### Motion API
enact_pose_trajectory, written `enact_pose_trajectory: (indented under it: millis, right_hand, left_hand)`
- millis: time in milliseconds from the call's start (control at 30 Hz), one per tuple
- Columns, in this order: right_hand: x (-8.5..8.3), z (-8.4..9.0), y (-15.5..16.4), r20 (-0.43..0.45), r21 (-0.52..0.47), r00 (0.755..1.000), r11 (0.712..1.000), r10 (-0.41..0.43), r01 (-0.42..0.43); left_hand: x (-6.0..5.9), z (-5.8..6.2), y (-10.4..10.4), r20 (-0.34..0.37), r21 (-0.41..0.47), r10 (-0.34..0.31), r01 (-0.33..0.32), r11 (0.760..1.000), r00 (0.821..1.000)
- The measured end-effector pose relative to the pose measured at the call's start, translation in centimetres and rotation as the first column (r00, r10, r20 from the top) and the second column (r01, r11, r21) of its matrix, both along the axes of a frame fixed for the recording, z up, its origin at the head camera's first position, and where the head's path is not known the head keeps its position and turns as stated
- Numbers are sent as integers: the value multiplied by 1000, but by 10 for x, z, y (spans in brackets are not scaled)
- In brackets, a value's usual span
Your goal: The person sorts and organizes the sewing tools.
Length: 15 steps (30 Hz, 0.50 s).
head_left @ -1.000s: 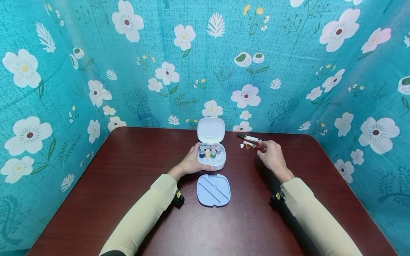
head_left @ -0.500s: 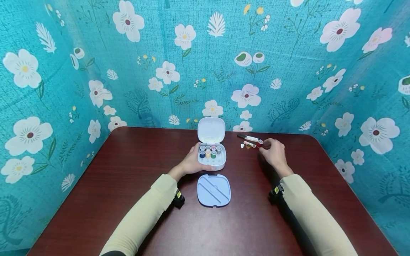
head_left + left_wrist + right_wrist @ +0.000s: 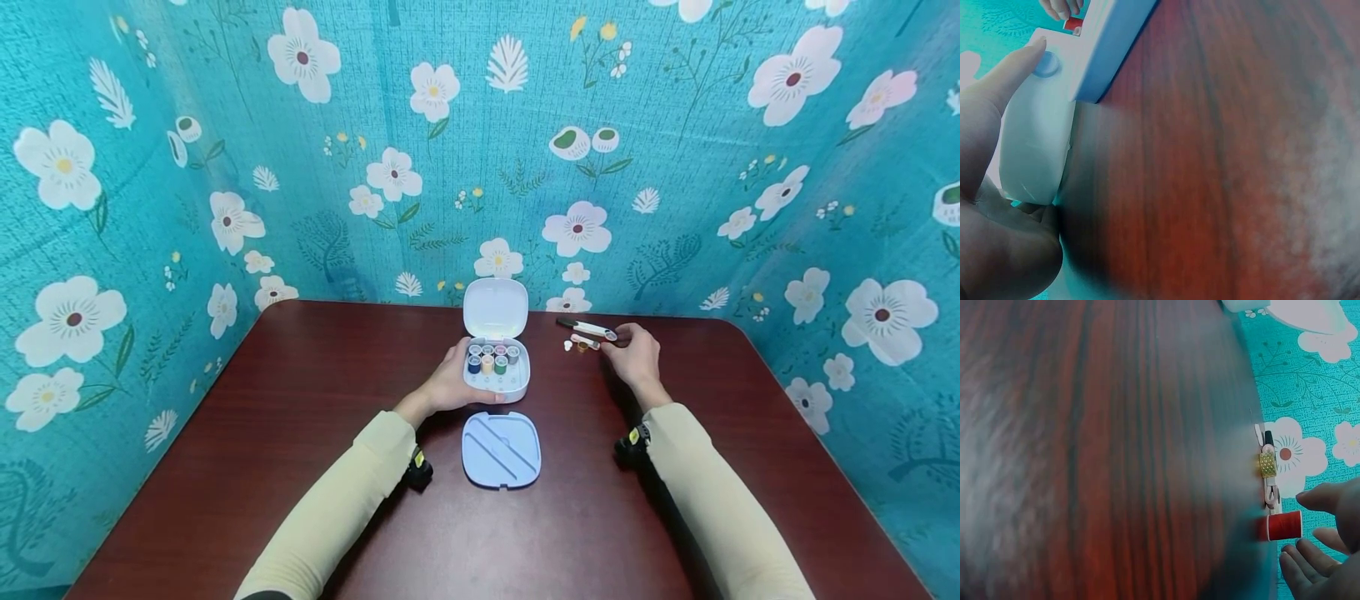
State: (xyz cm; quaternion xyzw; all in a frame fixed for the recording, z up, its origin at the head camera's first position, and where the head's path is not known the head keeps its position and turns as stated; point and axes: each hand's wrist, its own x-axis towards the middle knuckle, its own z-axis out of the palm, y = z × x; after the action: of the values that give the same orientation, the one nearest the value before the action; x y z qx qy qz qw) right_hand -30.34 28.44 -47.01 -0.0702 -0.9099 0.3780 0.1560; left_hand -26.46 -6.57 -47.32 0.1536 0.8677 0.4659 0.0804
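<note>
The left hand (image 3: 448,383) grips an open white plastic box (image 3: 516,392) of small thread spools (image 3: 488,364); the right hand's (image 3: 636,354) fingers spread wide beside a red cylindrical thread spool (image 3: 1285,525) upright on the counter (image 3: 337,375).

White box (image 3: 517,380): hard plastic by the look, smooth, satin sheen. Blue panel (image 3: 501,450): also plastic-looking, smooth w/ moulded ridges, semi-matt. Red spool (image 3: 1285,525): matt wound thread, pale plastic-type rim. Thimble (image 3: 1267,465): gold-tone metal, dimpled, slight shine. Tabletop (image 3: 337,358): wood or wood-look, streaky grain, smooth, glossy w/ glare. Backdrop (image 3: 480,183): printed cloth, coarse weave, mostly matt. Sleeves (image 3: 345,492): soft matt cloth, approx. smooth.
</note>
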Motion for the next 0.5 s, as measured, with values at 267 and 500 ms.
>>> enact_pose_trajectory:
  millis: [267, 500]
  right_hand:
    - [-3, -3, -4, 40, -41, 999, 999, -27, 28]
    - [-7, -8, -3, 58, -67, 997, 996, -47, 51]
  left_hand:
    - [1, 0, 1, -2, -5, 5, -5, 1000, 1000]
    - [-1, -2, 1, 2, -12, 10, -10, 1000, 1000]
